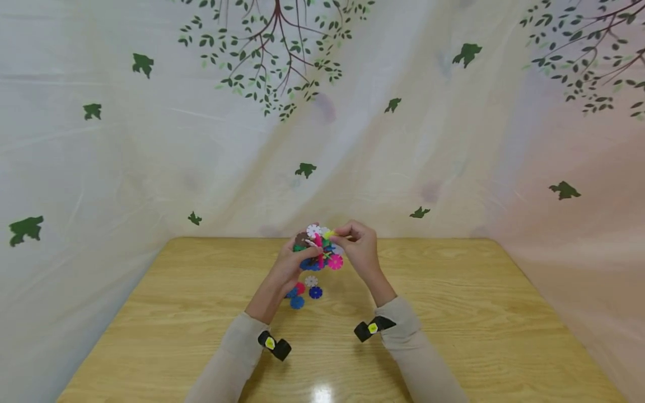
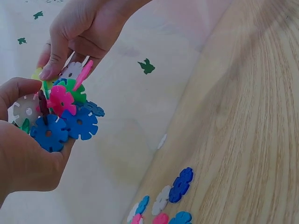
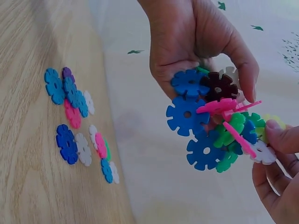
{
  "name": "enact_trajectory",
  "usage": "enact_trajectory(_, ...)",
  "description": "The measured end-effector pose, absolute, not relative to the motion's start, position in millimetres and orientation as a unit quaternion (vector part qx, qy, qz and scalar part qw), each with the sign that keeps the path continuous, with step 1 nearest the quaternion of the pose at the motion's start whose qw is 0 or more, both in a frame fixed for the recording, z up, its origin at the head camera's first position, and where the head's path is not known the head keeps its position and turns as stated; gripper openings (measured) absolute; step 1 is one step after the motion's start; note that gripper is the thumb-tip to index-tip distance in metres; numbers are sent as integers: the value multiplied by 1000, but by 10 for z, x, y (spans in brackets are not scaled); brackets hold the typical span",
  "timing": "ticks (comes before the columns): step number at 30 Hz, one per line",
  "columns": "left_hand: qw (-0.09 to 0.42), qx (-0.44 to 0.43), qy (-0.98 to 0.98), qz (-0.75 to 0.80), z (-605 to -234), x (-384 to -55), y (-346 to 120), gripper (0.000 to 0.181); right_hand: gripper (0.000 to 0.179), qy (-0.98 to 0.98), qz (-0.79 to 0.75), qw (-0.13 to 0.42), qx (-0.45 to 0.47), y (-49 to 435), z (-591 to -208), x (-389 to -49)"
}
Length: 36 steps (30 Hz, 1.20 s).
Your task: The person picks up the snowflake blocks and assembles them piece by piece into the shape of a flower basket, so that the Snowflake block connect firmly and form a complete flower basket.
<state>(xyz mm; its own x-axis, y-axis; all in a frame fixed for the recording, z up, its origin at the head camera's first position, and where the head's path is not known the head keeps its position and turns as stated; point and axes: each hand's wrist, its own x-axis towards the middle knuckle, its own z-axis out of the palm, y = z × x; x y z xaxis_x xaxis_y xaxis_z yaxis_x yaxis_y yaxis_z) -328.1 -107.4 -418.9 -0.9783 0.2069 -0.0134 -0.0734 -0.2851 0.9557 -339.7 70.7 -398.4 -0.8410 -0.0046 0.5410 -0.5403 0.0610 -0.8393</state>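
Note:
My left hand (image 1: 288,268) grips a cluster of interlocking snowflake discs (image 3: 175,119), held up over the far part of the table. Blue, pink, green, brown and white notched discs are slotted together at various angles, the blue ones lowest in the left wrist view. The left thumb lies across the near side of the cluster. At its upper right, my right hand (image 1: 364,249) pinches a yellow snowflake disc (image 1: 328,235) between thumb and fingers. That disc overlaps the green and white pieces, and the right fingertips partly hide it.
Several loose snowflake discs (image 3: 65,143), in blue, white, pink, green and purple, lie on the wooden table (image 1: 453,313) below the hands. A pale cloth (image 1: 242,168) with leaf and bird prints hangs behind the table's far edge.

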Motion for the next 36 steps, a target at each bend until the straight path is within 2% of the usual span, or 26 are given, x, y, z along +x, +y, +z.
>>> enact_trajectory(4, 97, 56, 583, 804, -4175, -3301, -1070, 60, 11, -713, 645, 208, 182, 736, -3976, -3400)
enact_trajectory(12, 117, 68, 540, 830, -4185, -3311, -1091, 61, 15, -692, 687, 204, 93, 701, -4030, -3421)
enact_trajectory(21, 83, 81, 506, 855, -4239, -3282, -1013, 56, 15, -618, 762, 194, 8, 629, -3995, -3379)
enact_trajectory(28, 50, 80, 498, 862, -4242, -3272, -986, 50, 14, -619, 768, 165, 3, 545, -3970, -3338)
enact_trajectory(36, 52, 60, 492, 867, -4231, -3286, -1033, 48, 17, -648, 753, 116, 14, 560, -3931, -3314)
